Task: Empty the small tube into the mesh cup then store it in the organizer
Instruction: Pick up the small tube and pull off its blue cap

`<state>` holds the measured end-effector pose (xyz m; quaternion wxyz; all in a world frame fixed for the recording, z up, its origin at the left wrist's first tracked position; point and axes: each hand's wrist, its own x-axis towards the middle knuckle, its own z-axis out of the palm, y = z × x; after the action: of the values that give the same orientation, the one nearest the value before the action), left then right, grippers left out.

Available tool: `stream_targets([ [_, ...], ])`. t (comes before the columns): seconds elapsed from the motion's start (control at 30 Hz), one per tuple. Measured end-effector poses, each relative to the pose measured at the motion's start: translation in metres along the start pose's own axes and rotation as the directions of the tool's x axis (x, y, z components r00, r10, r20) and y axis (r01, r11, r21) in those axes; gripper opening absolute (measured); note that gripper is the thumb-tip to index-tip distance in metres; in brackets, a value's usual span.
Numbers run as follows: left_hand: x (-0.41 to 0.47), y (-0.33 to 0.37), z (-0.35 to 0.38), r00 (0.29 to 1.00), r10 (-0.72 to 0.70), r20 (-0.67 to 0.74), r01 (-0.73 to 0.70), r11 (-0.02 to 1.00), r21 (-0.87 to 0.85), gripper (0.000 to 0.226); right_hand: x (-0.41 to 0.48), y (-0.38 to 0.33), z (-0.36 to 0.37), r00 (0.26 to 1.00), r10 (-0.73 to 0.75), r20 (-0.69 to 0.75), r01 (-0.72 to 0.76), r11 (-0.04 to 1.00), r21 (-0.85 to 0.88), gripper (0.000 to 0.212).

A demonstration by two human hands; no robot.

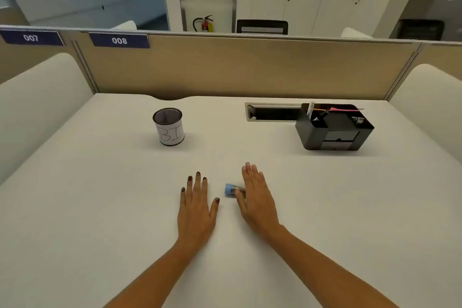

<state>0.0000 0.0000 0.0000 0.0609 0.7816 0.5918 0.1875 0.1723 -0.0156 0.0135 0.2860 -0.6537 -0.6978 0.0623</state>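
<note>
A small clear tube with a blue cap [230, 190] lies on its side on the white desk, cap pointing left. My right hand [257, 196] rests flat just right of it, thumb touching the tube's body and covering its far end. My left hand [197, 204] lies flat on the desk to the tube's left, fingers spread, apart from it. The mesh cup [168, 126], black mesh with a white paper label, stands upright at the back left. The black organizer [333, 127] sits at the back right with pens and small items in its top compartments.
A rectangular cable slot [273, 112] is cut into the desk just left of the organizer. A tan partition [237, 67] closes the desk's far edge. White rounded side panels [37, 97] flank the desk left and right.
</note>
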Motion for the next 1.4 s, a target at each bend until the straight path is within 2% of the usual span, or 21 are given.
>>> stream_targets([
  [0.1,-0.003,0.0,0.0,0.998,-0.051,0.024,0.051,0.999,0.013,0.079,-0.004,0.001,0.003,0.999,0.034,0.032,-0.034,0.999,-0.011,0.063],
  [0.17,-0.004,0.002,0.001,0.997,-0.063,0.033,0.062,0.997,0.047,0.074,-0.01,-0.002,0.002,0.997,0.053,0.065,-0.052,0.999,-0.008,0.058],
  [0.37,-0.007,0.005,0.0,0.996,-0.075,0.052,0.075,0.997,0.012,0.075,-0.013,-0.012,-0.007,0.971,0.181,0.154,-0.2,0.973,0.12,0.043],
  [0.43,-0.007,0.009,-0.005,0.992,-0.104,0.069,0.107,0.993,-0.043,0.073,-0.016,-0.015,-0.009,0.963,0.231,0.138,-0.255,0.948,0.19,0.041],
  [0.5,-0.005,0.014,-0.009,0.983,-0.15,0.104,0.169,0.964,-0.207,0.057,-0.018,-0.02,-0.011,0.946,0.302,0.12,-0.324,0.905,0.276,0.039],
  [0.53,-0.005,0.018,-0.015,0.976,-0.173,0.135,0.21,0.915,-0.344,0.049,-0.019,-0.024,-0.013,0.939,0.325,0.11,-0.343,0.882,0.324,0.036],
  [0.6,-0.005,0.028,-0.029,0.954,-0.222,0.2,0.299,0.733,-0.611,0.041,-0.021,-0.034,-0.019,0.944,0.324,0.067,-0.322,0.855,0.405,0.03],
  [0.67,-0.005,0.037,-0.042,0.927,-0.262,0.269,0.372,0.539,-0.756,0.038,-0.023,-0.045,-0.024,0.949,0.315,0.034,-0.291,0.824,0.486,0.027],
  [0.83,0.0,0.056,-0.064,0.866,-0.24,0.439,0.472,0.099,-0.876,0.035,-0.027,-0.072,-0.042,0.92,0.362,0.149,-0.363,0.642,0.675,0.03],
  [0.93,-0.002,0.067,-0.076,0.852,-0.219,0.475,0.482,-0.024,-0.876,0.04,-0.031,-0.085,-0.047,0.891,0.385,0.24,-0.429,0.544,0.721,0.028],
  [1.0,-0.004,0.073,-0.081,0.853,-0.194,0.485,0.484,-0.054,-0.873,0.043,-0.031,-0.09,-0.05,0.873,0.416,0.254,-0.458,0.525,0.717,0.024],
  [1.1,-0.006,0.077,-0.085,0.86,-0.199,0.469,0.471,-0.039,-0.881,0.046,-0.029,-0.094,-0.056,0.865,0.431,0.258,-0.466,0.497,0.732,0.022],
  [1.4,0.0,0.085,-0.099,0.897,-0.223,0.382,0.387,-0.023,-0.922,0.051,-0.028,-0.105,-0.071,0.927,0.323,0.192,-0.344,0.527,0.777,0.034],
])
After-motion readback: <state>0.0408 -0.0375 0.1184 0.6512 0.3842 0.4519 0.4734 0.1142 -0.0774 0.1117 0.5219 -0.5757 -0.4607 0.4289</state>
